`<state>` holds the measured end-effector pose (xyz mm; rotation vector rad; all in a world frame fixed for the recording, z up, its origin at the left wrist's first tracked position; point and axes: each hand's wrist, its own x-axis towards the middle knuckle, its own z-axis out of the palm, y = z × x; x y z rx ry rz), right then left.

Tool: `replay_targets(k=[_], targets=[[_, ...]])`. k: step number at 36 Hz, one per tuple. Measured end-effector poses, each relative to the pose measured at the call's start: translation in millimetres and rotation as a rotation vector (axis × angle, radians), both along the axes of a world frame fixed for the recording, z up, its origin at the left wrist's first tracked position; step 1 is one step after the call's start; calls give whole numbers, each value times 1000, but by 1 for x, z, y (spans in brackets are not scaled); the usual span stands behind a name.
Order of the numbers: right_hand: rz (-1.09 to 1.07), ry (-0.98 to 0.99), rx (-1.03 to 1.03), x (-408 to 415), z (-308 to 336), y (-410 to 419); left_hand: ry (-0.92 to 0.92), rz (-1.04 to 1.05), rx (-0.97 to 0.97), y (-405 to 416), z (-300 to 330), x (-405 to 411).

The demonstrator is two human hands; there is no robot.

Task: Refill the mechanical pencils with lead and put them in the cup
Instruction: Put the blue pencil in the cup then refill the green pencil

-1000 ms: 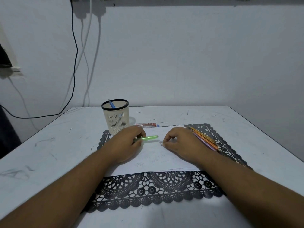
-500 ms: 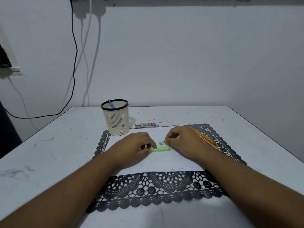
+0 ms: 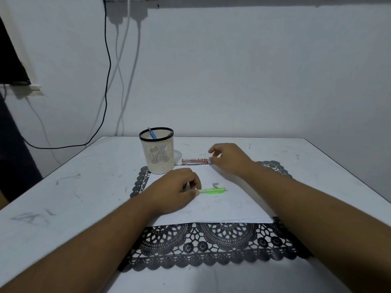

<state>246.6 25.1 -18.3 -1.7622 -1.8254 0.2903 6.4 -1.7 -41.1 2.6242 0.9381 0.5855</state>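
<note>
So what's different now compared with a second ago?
The right hand left the green pencil and reached back to the red lead case by the cup. A small grey cap now lies alone on the paper. The left hand came nearer with the pencil and holds its end. The cup and the case stayed put.

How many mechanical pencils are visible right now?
2: a green pencil on the paper, held by the left hand, and a blue one in the cup. The right arm may hide others.
</note>
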Motion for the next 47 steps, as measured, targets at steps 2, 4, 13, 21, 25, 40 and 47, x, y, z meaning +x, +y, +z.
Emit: replay_targets(k=[2,4,13,21,25,40,47], targets=[[14,-93,-40,-7,-3,8,8,15,19,-2,-1,3],[34,-153,-48,-12,-6,14,9,29,31,-4,-1,5],[32,-269,13,-23,-11,25,27,25,48,-5,0,4],[46,14,114,-10,-4,4,-53,23,73,-7,1,1],[74,219,166,-8,1,-24,-156,113,245,-10,6,3],[170,746,126,-38,7,-112,-258,47,241,-5,16,0],[154,789,156,-32,8,-111,-370,26,122,-8,15,1]])
